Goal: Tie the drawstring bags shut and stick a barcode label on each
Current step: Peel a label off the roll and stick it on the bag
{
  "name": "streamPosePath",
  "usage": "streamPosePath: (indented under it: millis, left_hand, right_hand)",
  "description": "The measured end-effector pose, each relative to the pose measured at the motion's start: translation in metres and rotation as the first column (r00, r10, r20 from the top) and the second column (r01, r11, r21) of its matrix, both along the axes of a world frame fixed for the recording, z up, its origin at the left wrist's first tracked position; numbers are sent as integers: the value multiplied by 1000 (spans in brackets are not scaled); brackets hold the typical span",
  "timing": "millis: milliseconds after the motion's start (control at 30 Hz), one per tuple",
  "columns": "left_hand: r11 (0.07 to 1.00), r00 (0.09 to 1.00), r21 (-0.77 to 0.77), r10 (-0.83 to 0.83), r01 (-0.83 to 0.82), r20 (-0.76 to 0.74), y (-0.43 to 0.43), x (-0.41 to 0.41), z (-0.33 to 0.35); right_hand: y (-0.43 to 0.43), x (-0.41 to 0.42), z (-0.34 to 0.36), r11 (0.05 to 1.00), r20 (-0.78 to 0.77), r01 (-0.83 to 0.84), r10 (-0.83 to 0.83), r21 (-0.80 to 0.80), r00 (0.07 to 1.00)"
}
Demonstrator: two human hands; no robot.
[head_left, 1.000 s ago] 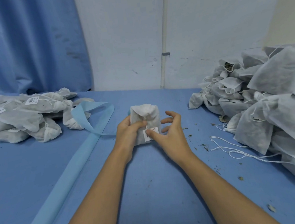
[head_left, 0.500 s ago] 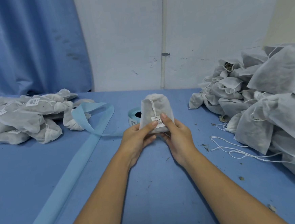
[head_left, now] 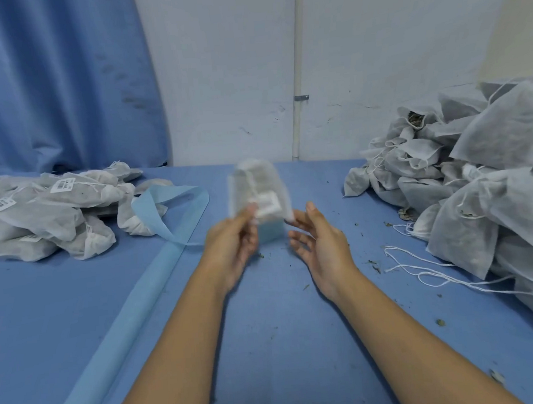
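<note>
Above the middle of the table (head_left: pixel 286 343), blurred drawstring bag (head_left: pixel 255 183) with a barcode label (head_left: pixel 267 202), left hand (head_left: pixel 230 246) pinching its near edge, right hand (head_left: pixel 321 245) spread, holding nothing, just right of it

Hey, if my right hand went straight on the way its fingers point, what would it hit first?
Most likely the drawstring bag that the left hand pinches: the right hand is open, fingers aimed at its lower right corner. Blur leaves the depth uncertain.

Blue curtain (head_left: pixel 57 74) hangs left of a wall pipe (head_left: pixel 295 56).
</note>
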State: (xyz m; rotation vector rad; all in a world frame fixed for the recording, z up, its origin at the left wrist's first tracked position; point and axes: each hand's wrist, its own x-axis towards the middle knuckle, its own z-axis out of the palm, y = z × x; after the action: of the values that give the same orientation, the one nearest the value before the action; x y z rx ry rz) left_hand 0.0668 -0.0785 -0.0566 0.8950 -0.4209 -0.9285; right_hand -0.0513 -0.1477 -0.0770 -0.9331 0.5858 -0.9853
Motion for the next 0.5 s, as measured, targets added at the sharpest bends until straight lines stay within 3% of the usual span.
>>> streamPosePath:
  millis: [100, 167, 333, 433, 500]
  left_hand:
    - [914, 964, -369, 74, -168, -257, 5, 20, 15]
    - [880, 958, -439, 57, -180, -280, 9, 27, 19]
    - [978, 994, -210, 30, -8, 102, 8, 5, 13]
    - [1000, 912, 23, -25, 17, 410, 2, -17, 15]
    - [996, 862, 83, -57, 17, 504, -4, -35, 18]
  right_hand:
    - [-2, -2, -2, 999, -32, -31, 32, 9, 999]
    - [-3, -4, -3, 998, -28, -45, 46, 33, 999]
    - [-4, -5, -2, 995, 23, -48, 46, 92, 999]
    - [-5, -6, -2, 989, 93, -61, 49, 138, 994]
    - [-7, -7, -2, 983, 143, -82, 58, 165, 988]
